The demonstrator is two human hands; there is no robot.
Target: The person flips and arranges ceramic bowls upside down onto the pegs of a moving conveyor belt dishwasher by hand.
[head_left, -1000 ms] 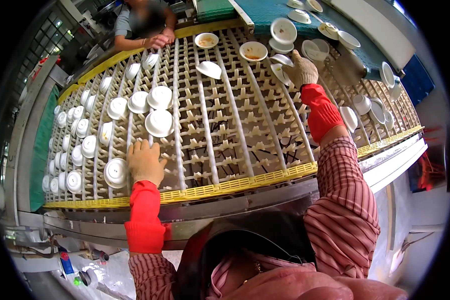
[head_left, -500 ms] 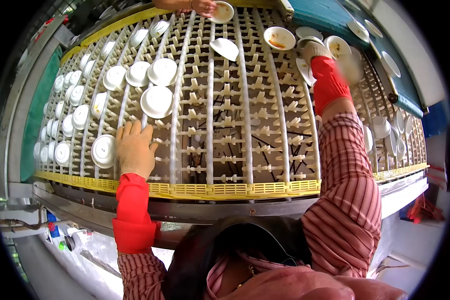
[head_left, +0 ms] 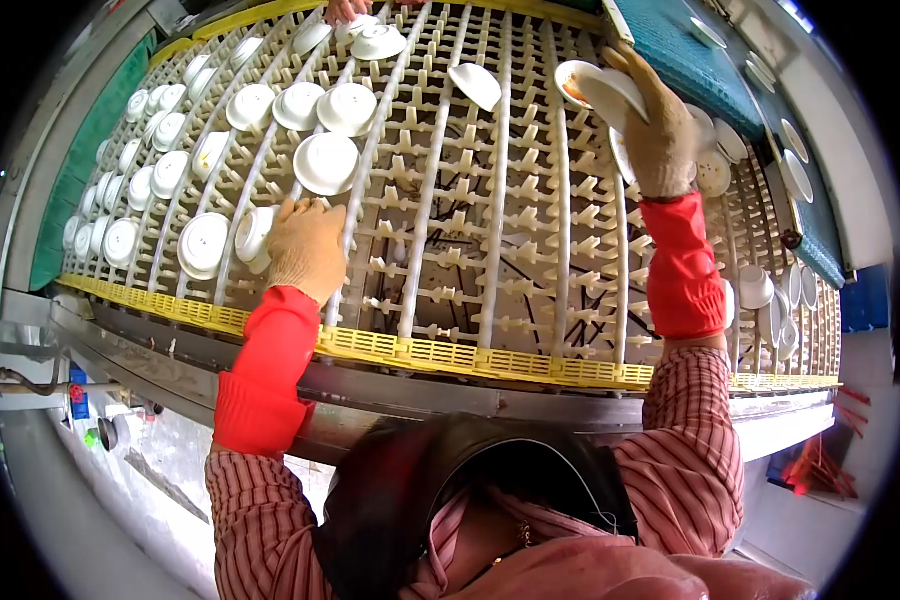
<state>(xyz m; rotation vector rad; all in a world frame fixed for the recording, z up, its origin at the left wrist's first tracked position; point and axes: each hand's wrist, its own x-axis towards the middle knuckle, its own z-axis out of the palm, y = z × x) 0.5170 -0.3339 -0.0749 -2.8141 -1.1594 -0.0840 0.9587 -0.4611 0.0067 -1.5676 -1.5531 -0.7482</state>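
Note:
My right hand (head_left: pixel 660 135), in a tan glove with a red cuff, grips a white bowl (head_left: pixel 613 98) by its side. That bowl is tilted and partly covers another bowl with reddish food residue (head_left: pixel 572 80). My left hand (head_left: pixel 308 248), gloved the same way, rests on the pegs of the conveyor (head_left: pixel 450 260) with its fingers stretched forward, holding nothing I can see. Just left of it a tilted white bowl (head_left: pixel 254 238) sits among the pegs, its edge close to the fingers. Beyond the fingertips lies an upside-down bowl (head_left: pixel 327 163).
Several upturned white bowls stand on the conveyor's left side. Soiled dishes (head_left: pixel 712 172) lie beyond my right hand. A teal belt (head_left: pixel 670 45) carries dishes at the upper right. Another person's hand (head_left: pixel 348 10) is at the far edge. A yellow rail (head_left: pixel 450 357) borders the near side.
My right hand has lifted a bowl from the dishes at the right. My left hand has shifted right, uncovering a tilted bowl. The other person's hand has moved left, near upturned bowls.

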